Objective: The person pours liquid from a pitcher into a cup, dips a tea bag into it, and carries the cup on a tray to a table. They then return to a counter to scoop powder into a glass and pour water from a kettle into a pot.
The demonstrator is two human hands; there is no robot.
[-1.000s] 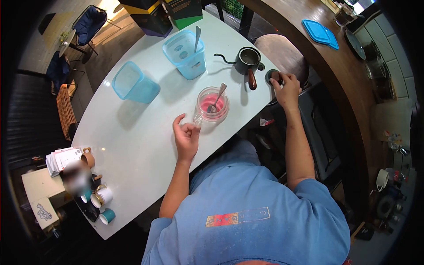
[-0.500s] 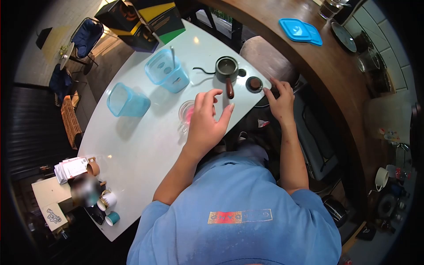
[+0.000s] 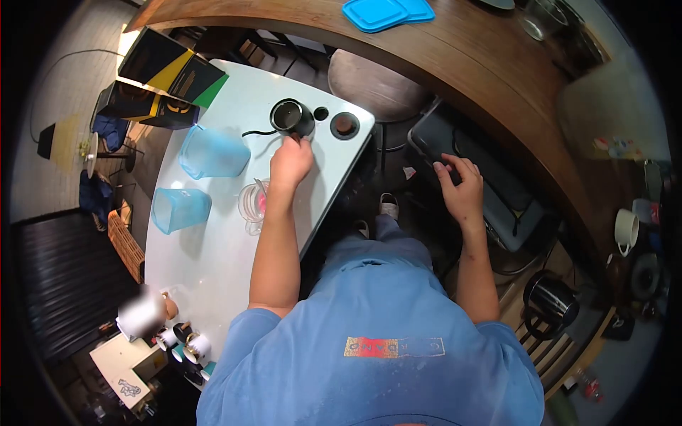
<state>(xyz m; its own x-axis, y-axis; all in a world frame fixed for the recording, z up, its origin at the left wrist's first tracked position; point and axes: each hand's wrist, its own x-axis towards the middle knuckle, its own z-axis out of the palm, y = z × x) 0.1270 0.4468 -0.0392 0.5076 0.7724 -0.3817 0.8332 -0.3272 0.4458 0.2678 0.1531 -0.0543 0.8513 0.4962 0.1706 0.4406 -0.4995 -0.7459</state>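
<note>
My left hand (image 3: pixel 292 162) is closed around the brown handle of a small dark pot (image 3: pixel 291 116) near the far end of the white table (image 3: pixel 234 284). To the pot's right lie a small black round piece (image 3: pixel 321 113) and a dark lid with a brown knob (image 3: pixel 345 126). A clear glass vessel (image 3: pixel 251 204) with something pink in it stands beside my left forearm. My right hand (image 3: pixel 462 186) hangs in the air off the table's right side, fingers apart and holding nothing.
Two blue translucent containers (image 3: pixel 213 153) (image 3: pixel 182 209) stand at the table's left. Black and yellow boxes (image 3: pixel 170 71) are behind them. Cups (image 3: pixel 199 348) sit at the near left end. A wooden counter (image 3: pixel 469 64) with blue lids (image 3: pixel 376 13) curves along the right.
My left hand has moved forward and taken hold of the pot's handle. My right hand has moved away from the lid with the knob. The view has turned to the right.
</note>
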